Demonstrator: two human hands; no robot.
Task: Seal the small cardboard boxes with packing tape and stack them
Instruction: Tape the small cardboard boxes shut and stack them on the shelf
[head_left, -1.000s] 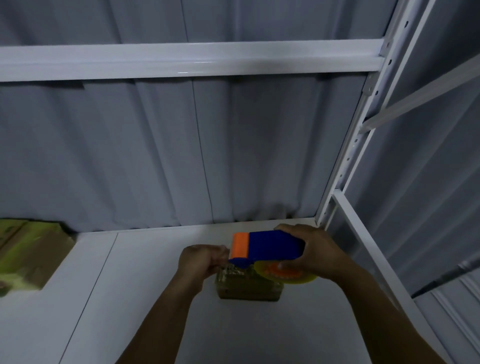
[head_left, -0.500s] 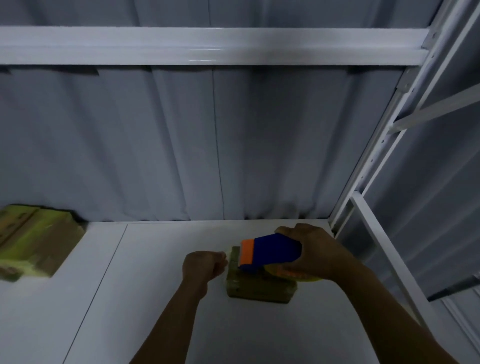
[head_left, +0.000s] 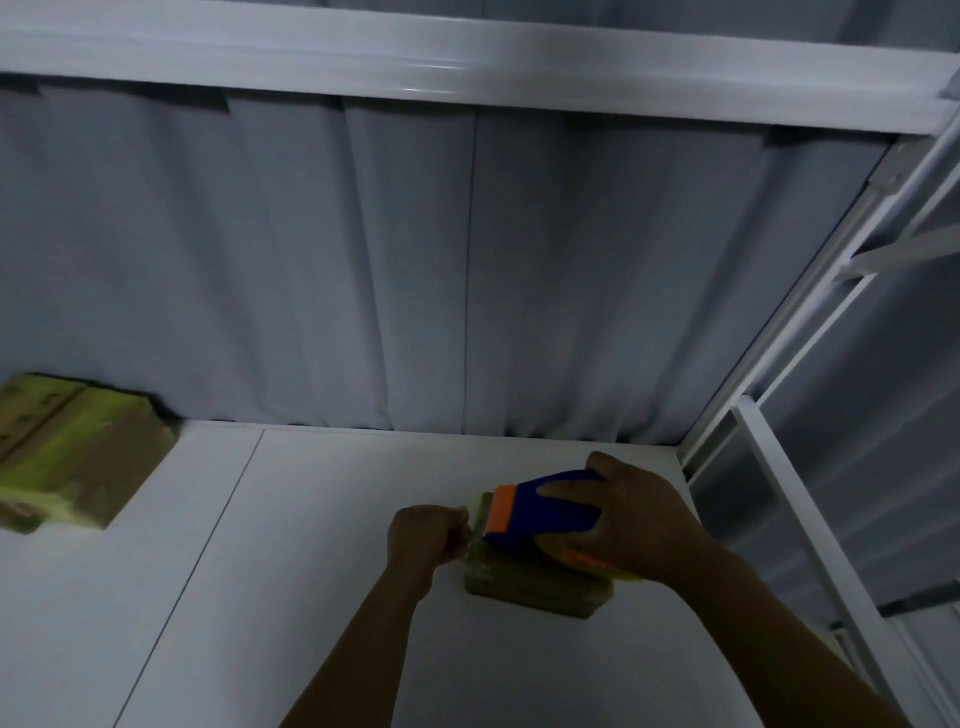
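Progress looked to be somewhere in the taping of one box, with stacking not yet begun. The small cardboard box (head_left: 537, 590) lay flat on the white shelf (head_left: 311, 571), toward its right rear corner. The blue and orange tape dispenser (head_left: 543, 519) sat on top of it, its orange front edge pointing left. The right hand (head_left: 641, 525) gripped the dispenser from above, one digit laid across the blue body and the rest wrapped round the far side, covering most of the yellowish tape roll (head_left: 623, 574). The left hand (head_left: 428, 535) was curled into a loose fist just beside the box's left end and the dispenser's orange edge. Whether it pinched a tape end was too dim and small to tell. No strip of tape could be made out on the box lid, so how much of the seam was covered could not be judged.

Well apart, at the rear left of the shelf, a bigger cardboard bundle (head_left: 78, 457) rested against the grey curtain (head_left: 363, 260). It was blurred, and whether it was a stack of sealed boxes was unclear. By my reading, the strip had yet to be run along this box and cut, and the box then carried over for stacking. Nothing in view showed one small box sitting on another.
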